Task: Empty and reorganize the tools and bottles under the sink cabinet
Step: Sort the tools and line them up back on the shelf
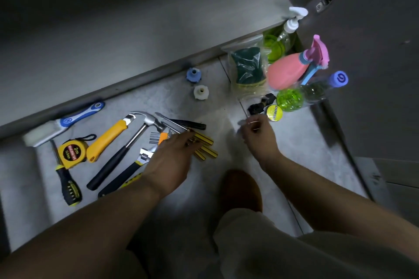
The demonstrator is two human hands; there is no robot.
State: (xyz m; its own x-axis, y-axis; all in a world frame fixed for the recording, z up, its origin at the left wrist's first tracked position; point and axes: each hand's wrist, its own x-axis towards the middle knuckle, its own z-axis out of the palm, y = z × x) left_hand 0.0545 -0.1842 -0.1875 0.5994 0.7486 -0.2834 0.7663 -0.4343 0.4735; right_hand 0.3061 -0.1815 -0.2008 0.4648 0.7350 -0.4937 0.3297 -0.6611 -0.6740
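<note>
Tools lie on the grey floor in front of the cabinet: a hammer (136, 140), a yellow utility knife (106, 140), a tape measure (71, 153), a screwdriver (68, 183) and an adjustable wrench (127, 172). My left hand (172, 156) reaches over them, and its fingertips curl on the yellow-and-black handled tool (205, 147). My right hand (258, 133) hovers to the right and pinches a small clear shiny item (248, 121); what it is I cannot tell. Bottles stand at the right: a pink spray bottle (288, 72), a green pump bottle (288, 34) and a clear blue-capped bottle (317, 90).
A blue-handled brush (65, 124) lies along the cabinet's base edge. Blue (193, 74) and white (200, 92) plastic fittings sit near it. A bagged sponge pack (248, 70), a black fitting (258, 106) and a yellow tape roll (274, 113) lie by the bottles. My knee and shoe are below.
</note>
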